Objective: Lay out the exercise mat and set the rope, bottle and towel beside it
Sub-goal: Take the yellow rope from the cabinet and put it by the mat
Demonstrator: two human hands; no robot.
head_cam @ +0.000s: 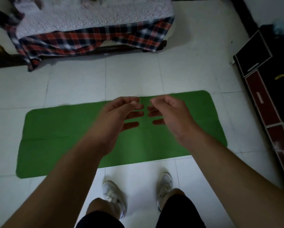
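A green exercise mat (55, 137) lies flat and unrolled on the white tiled floor, its long side running left to right in front of my feet. My left hand (120, 117) and my right hand (169, 112) hover above the mat's middle, fingertips pointing toward each other and almost meeting. The fingers of both hands are relaxed and spread, and neither hand holds anything. No rope, bottle or towel shows in the view.
A bed (92, 18) with a white cover and a red plaid sheet (92, 41) stands beyond the mat. A dark cabinet with red drawers (266, 104) lines the right side. My two shoes (111, 193) stand on the tiles just below the mat.
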